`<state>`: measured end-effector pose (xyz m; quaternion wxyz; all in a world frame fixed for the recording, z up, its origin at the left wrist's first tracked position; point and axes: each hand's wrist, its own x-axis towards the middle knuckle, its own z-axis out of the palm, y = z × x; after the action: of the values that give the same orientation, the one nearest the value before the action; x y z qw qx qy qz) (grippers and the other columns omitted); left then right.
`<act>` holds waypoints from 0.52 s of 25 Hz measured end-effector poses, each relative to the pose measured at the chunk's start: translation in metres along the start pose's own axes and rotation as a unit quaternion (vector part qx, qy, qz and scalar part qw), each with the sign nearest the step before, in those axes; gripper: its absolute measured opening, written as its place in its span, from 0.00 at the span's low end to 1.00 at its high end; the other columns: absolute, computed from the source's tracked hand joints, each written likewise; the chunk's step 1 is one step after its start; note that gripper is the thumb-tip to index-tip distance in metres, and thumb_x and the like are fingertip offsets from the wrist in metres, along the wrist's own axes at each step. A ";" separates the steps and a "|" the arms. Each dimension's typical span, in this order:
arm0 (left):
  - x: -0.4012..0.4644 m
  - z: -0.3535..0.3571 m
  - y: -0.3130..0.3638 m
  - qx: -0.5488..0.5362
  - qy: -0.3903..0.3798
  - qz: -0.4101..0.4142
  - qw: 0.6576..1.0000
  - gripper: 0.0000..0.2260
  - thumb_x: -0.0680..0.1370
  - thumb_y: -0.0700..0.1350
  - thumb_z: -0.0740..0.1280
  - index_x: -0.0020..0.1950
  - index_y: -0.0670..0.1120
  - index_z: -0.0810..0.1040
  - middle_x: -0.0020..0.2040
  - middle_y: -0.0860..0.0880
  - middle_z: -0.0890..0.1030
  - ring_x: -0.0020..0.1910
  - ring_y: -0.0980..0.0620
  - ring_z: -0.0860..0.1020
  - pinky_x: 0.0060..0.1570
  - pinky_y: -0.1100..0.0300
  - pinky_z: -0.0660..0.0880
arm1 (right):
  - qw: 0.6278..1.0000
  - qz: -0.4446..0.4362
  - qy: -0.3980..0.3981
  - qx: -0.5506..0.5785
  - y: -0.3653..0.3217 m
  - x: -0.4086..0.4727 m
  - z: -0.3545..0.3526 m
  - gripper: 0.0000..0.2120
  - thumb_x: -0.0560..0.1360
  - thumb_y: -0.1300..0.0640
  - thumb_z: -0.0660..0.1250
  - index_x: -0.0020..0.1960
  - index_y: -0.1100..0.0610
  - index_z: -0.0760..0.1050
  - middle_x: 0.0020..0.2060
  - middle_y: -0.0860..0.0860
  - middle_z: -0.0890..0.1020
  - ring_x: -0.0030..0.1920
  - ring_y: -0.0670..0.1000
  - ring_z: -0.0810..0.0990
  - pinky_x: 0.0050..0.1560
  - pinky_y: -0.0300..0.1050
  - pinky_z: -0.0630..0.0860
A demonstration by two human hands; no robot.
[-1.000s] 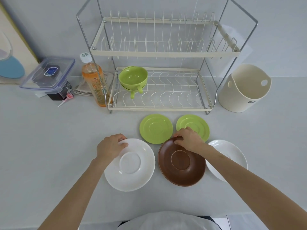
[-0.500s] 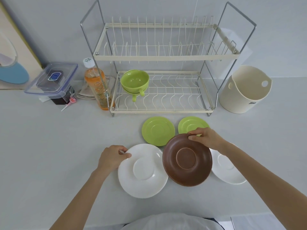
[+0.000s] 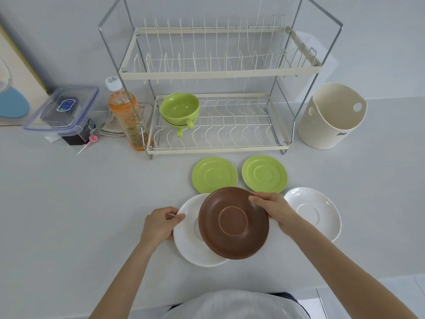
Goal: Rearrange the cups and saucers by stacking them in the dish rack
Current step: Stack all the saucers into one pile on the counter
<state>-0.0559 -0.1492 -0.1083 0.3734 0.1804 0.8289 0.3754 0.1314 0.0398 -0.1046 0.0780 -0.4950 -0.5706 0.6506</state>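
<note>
Overhead, matte brown saucer (image 3: 233,223) pinched in right hand (image 3: 274,210); glossy white saucer (image 3: 190,247) in left-hand (image 3: 158,225) fingers.

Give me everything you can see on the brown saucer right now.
The brown saucer is round, matt, wood-like, with a thin pale ring round its centre. The right hand grips its right rim, tilting it. It overlaps the white saucer that the left hand holds by the rim; whether they touch is unclear.

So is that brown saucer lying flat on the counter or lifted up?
Lifted and tilted. The right hand grips the brown saucer by its rim, and it overlaps the white saucer gripped by the left hand.
</note>
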 end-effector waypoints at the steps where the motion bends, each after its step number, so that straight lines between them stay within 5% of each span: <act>1: -0.001 0.001 0.000 -0.002 0.002 0.002 1.000 0.07 0.73 0.42 0.68 0.36 0.51 0.77 0.36 0.50 0.80 0.38 0.47 0.80 0.29 0.64 0.80 | 1.000 0.004 0.007 0.016 0.000 -0.002 0.005 0.12 0.73 0.60 0.67 0.57 0.59 0.79 0.37 0.48 0.82 0.36 0.45 0.78 0.35 0.31 0.74; 8: -0.005 0.005 -0.006 -0.016 0.022 -0.011 1.000 0.09 0.75 0.53 0.64 0.36 0.54 0.79 0.36 0.49 0.81 0.46 0.43 0.81 0.52 0.47 0.78 | 0.992 -0.060 0.086 -0.069 -0.003 -0.005 0.043 0.12 0.74 0.57 0.65 0.56 0.57 0.80 0.47 0.52 0.82 0.48 0.49 0.78 0.53 0.40 0.73; 13: -0.006 0.003 -0.008 -0.039 -0.006 -0.006 0.999 0.05 0.72 0.57 0.65 0.39 0.59 0.78 0.42 0.51 0.83 0.49 0.46 0.81 0.55 0.47 0.77 | 0.987 -0.066 0.065 -0.134 -0.001 -0.005 0.060 0.13 0.75 0.54 0.65 0.57 0.55 0.79 0.49 0.51 0.82 0.48 0.46 0.75 0.49 0.36 0.67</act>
<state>-0.0498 -0.1564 -0.1128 0.3876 0.1634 0.8121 0.4044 0.0894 -0.0025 -0.1093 0.0909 -0.5036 -0.6775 0.5283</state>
